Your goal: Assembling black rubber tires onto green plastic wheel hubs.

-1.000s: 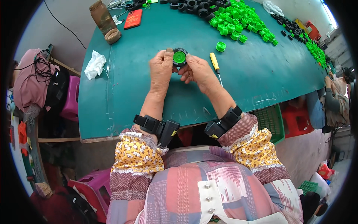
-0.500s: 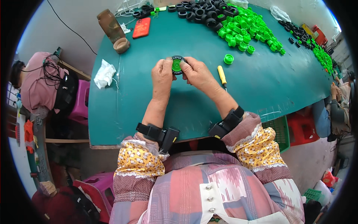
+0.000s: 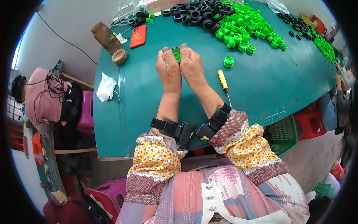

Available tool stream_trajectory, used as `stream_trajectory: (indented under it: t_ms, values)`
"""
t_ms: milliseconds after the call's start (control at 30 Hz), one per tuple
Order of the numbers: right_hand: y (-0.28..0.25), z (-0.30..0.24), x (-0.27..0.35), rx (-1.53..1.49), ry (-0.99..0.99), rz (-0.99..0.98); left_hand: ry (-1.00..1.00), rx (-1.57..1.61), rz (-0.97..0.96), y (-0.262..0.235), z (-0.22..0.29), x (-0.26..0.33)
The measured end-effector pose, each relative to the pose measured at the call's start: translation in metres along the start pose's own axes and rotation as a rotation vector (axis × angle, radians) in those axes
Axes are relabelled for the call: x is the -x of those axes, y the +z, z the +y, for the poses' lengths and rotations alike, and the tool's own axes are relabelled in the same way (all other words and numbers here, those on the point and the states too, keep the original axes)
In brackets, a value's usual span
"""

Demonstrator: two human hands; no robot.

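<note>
Between my two hands is a small toy wheel, a bright green hub inside a black tyre with pale lettering. My left hand closes on its left side, and my right hand on its right, both thumbs along the rim. Much of the tyre is hidden behind the hands. To the right of my right hand, a screwdriver with a yellow handle lies on the green tabletop. Farther off, a single green hub stands apart from the heap.
Green hubs and black tyres are heaped at the back. A red phone, a brown bottle and crumpled white tissue lie at left. Below the right table edge stands a green crate; other people sit at both sides.
Both hands have come closer together and moved slightly farther from me, still around the wheel. More of the wheel is covered now. The whole view has shifted a little.
</note>
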State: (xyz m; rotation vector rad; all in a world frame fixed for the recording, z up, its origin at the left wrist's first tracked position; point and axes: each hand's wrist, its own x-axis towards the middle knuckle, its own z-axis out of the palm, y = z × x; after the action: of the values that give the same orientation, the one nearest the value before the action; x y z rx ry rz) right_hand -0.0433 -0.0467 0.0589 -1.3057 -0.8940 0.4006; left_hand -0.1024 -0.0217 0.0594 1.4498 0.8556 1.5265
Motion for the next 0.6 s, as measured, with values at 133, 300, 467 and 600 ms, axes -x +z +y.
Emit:
stream_trajectory:
  t_ms: [133,300,467,600]
  values:
    - [0.001,0.008,0.001,-0.297,0.099,-0.05,-0.034,0.06,-0.026,-0.001,-0.001,0.004]
    - [-0.011,0.013,0.007,-0.424,0.249,-0.253,-0.127,0.148,0.031,-0.003,-0.013,0.013]
    - [-0.014,0.021,0.013,-0.281,0.113,-0.313,-0.288,0.16,-0.01,-0.013,-0.014,0.013]
    - [-0.03,0.031,0.0,-0.007,-0.013,-0.564,-0.177,0.015,-0.124,-0.028,-0.018,0.007]
